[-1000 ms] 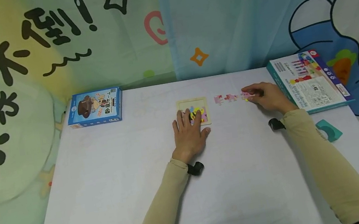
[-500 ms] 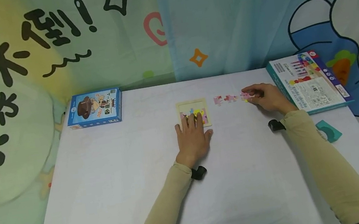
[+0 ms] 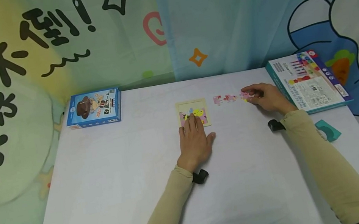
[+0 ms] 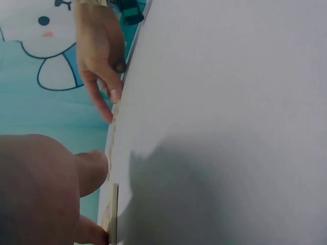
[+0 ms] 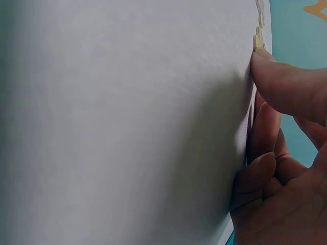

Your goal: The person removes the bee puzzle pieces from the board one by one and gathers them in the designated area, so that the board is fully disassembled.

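A small wooden jigsaw tray (image 3: 177, 108) lies mid-table, with a colourful bee picture partly filling it. My left hand (image 3: 193, 144) rests over its lower edge, fingers straight and covering part of the picture. To the tray's right, loose pink jigsaw pieces (image 3: 229, 98) form a row on the white table. At the row's right end my right hand (image 3: 267, 96) has thumb and index finger on either side of a pink and yellow jigsaw piece (image 3: 245, 95). In the right wrist view, the thumb tip meets the edge of this thin piece (image 5: 258, 40), its other fingers curled.
A blue box (image 3: 93, 108) with a hat picture stands at the back left. Behind the right forearm lies a larger teal and white box (image 3: 309, 82). A small teal card-like item (image 3: 329, 130) sits at the right, beside the sleeve. A printed curtain (image 3: 214, 19) hangs behind the table.
My left hand has slid back toward me and slightly right, uncovering more of the tray, its fingers drawn closer together. The right hand stays at the same jigsaw piece.
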Motion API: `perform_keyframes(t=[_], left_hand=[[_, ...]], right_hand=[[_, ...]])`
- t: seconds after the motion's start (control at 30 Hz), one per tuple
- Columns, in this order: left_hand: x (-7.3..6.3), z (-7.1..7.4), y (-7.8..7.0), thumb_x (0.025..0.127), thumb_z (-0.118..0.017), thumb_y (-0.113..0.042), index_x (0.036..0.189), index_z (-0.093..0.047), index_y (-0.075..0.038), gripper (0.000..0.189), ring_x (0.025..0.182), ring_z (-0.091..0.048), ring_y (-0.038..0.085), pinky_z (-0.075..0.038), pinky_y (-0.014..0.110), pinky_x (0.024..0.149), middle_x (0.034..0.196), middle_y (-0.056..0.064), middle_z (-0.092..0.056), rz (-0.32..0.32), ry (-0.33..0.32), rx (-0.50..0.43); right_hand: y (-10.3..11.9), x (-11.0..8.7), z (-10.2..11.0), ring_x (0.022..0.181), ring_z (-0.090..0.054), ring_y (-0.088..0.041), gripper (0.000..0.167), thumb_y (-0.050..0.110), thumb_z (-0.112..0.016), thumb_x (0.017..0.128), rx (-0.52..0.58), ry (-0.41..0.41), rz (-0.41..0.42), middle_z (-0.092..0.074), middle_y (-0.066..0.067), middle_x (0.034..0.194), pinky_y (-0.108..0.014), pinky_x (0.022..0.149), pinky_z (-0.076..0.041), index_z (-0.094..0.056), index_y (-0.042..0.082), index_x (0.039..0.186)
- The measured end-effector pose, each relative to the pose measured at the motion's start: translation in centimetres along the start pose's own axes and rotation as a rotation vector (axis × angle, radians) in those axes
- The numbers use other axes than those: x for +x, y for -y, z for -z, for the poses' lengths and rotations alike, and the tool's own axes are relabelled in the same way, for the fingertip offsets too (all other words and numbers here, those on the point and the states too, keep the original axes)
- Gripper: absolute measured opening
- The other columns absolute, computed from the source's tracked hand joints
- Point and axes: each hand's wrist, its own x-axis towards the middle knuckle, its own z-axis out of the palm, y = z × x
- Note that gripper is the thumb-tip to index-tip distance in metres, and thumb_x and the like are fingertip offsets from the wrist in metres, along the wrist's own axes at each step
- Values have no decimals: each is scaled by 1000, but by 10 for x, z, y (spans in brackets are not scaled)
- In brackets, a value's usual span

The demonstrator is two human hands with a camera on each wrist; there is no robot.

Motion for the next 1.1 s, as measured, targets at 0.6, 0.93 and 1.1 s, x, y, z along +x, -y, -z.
perform_keyframes(t=[0.6,0.93,1.1], left_hand=[[-3,-6,4,110,-45,-56,169,-21,-6,81,164,-14,33,-15,56,131,176,14,-20,-18,37,-10],[-5,0,5,110,-43,-58,171,-12,-9,85,167,-5,30,-6,53,133,179,12,-11,-9,134,-40],[-6,1,4,110,-41,-57,172,-10,-11,83,167,-3,29,-5,52,134,180,10,-8,11,148,-32]], right_hand=[[-2,3,-1,107,-48,-32,42,12,-63,106,1,-3,16,-59,-22,131,-43,90,-40,-62,12,148],[3,-2,4,106,-52,-29,44,24,-63,108,47,-39,10,-63,-20,126,-36,91,-41,-60,14,151],[28,0,1,111,-58,-31,39,23,-65,108,73,-80,53,-67,-21,131,-37,93,-43,-67,10,144]])
